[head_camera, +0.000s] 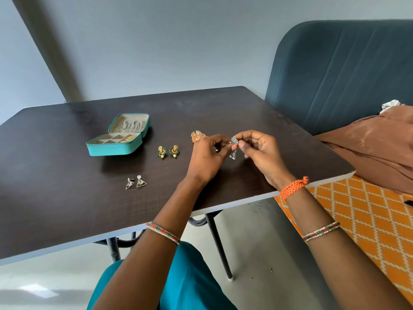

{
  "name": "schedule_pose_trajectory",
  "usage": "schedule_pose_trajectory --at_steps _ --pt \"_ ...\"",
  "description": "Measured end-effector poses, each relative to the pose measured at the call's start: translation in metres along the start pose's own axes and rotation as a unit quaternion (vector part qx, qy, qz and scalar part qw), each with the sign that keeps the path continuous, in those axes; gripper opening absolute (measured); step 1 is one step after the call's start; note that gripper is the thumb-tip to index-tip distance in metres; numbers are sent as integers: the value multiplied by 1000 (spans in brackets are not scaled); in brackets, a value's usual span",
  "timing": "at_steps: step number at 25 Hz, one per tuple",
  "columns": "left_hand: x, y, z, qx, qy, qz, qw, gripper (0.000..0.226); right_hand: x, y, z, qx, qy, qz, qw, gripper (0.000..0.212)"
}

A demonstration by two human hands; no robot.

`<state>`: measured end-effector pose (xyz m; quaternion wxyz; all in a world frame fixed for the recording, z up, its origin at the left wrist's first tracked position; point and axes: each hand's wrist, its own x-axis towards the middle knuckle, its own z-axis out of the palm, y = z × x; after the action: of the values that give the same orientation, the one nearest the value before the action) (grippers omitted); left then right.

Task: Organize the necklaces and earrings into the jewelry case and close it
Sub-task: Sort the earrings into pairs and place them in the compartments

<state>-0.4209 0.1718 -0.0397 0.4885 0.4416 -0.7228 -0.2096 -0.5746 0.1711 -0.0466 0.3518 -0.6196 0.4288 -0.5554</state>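
At frame centre, the left hand [209,156] and right hand [260,151] both pinch a silver earring [234,140] (dangling part below), right of the open teal jewelry case [116,148].

Both forearms are bare, with no sleeve in view. The left forearm carries a thin beaded bangle patterned in red, green and pale gold [163,233]; the right forearm carries a matching thin beaded bangle in red, green and silver-white [321,231] and, nearer the right hand [261,153], a braided orange thread wristband with a knotted tuft at its right end [292,187]. Smooth teal cloth clothing [190,285] covers the lap at the near edge.
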Motion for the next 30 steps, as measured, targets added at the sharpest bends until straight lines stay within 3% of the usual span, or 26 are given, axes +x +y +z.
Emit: schedule_pose_trajectory --at_steps 6,14,23,30 --pt "-1 -1 -2 54 17 28 998 13 -2 -1 1 23 12 36 999 13" --pt "-3 1 -3 -20 19 -3 1000 6 -2 -2 -1 48 9 50 998 10" --pt "-1 -2 -2 -24 -9 8 1000 12 -3 -5 0 29 11 9 999 15" --pt "1 -7 1 -122 5 -47 991 22 -2 -4 0 -25 -14 -36 999 26"
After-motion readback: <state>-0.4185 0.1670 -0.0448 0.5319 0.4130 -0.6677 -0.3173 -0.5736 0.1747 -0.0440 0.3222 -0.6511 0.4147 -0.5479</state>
